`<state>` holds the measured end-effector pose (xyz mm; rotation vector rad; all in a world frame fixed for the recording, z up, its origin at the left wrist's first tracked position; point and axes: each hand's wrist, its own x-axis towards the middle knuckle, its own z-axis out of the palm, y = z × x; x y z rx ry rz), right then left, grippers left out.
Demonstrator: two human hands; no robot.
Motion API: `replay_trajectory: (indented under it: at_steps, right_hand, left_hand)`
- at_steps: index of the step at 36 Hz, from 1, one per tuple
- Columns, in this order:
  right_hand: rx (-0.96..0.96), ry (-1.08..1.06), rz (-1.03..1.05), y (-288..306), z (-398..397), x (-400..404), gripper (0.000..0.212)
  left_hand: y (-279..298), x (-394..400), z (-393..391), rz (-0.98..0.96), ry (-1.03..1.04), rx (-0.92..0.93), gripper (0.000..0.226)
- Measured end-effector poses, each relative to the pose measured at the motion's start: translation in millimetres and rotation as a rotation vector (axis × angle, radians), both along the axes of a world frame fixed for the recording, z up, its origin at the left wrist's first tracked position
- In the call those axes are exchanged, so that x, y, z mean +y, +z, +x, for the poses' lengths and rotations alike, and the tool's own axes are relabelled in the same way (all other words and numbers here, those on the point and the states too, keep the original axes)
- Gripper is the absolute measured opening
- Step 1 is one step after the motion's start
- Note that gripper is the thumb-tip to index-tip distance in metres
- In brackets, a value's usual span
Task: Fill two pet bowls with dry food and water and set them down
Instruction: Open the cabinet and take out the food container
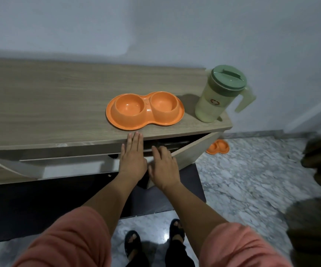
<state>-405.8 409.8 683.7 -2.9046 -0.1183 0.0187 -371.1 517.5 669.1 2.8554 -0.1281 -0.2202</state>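
Both flat, empty hands, left hand point(132, 157) and right hand point(164, 166), press a tilted cabinet door point(192, 149); fingers could get pinched, jolting the empty orange bowl point(145, 110) above.

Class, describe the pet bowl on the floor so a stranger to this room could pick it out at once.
Start at the wooden cabinet against the wall and go to its right end, below the green-lidded pitcher. On the marble floor just past that end lies a small orange double bowl. Its twin, the orange double bowl on the cabinet top, sits higher.
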Motion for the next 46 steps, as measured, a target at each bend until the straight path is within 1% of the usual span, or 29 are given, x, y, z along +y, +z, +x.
replay_trajectory:
  at_steps: [4, 8, 10, 13, 19, 22, 27, 31, 37, 40, 42, 43, 46]
  right_hand:
    - [0.128, -0.268, 0.013, 11, 0, -13, 0.046]
    - [0.315, -0.449, 0.047, 8, -7, -40, 0.044]
    - [0.363, -0.489, 0.018, 4, -11, -49, 0.042]
    - [0.387, -0.533, -0.015, 5, -19, -61, 0.041]
    - [0.416, -0.66, 0.063, 17, -33, -91, 0.051]
    - [0.4, -0.707, 0.049, 16, -39, -107, 0.053]
    - [0.457, -0.68, -0.016, 16, -47, -133, 0.057]
    - [0.464, -0.65, -0.058, 14, -53, -151, 0.06]
    - [0.396, -0.604, -0.079, 5, -62, -173, 0.07]
    - [0.265, -0.553, -0.07, -5, -65, -181, 0.076]
    - [0.175, -0.466, -0.002, -14, -63, -183, 0.072]
    - [0.151, -0.424, 0.065, -19, -61, -183, 0.071]
    - [0.114, -0.399, 0.367, -34, -48, -180, 0.069]
  left_hand:
    - [-2, -1, -4, -0.032, 0.003, -0.02, 0.076]
    - [-1, -3, -5, -0.064, 0.019, -0.024, 0.076]
    - [-1, -5, -5, -0.065, 0.035, -0.024, 0.076]
    - [0, -8, -6, -0.081, 0.056, -0.01, 0.077]
    - [1, -16, -6, -0.092, 0.093, 0.015, 0.081]
    - [1, -20, -6, -0.091, 0.114, 0.019, 0.081]
    - [1, -26, -8, -0.099, 0.139, 0.019, 0.08]
    - [3, -31, -12, -0.117, 0.162, 0.027, 0.08]
    - [3, -45, -18, -0.145, 0.217, 0.023, 0.078]
    - [-2, -56, -26, -0.18, 0.238, 0.016, 0.074]
    - [-10, -65, -32, -0.223, 0.241, 0.003, 0.072]
    - [-15, -70, -34, -0.257, 0.245, -0.004, 0.071]
    - [-34, -83, -37, -0.399, 0.287, -0.01, 0.068]
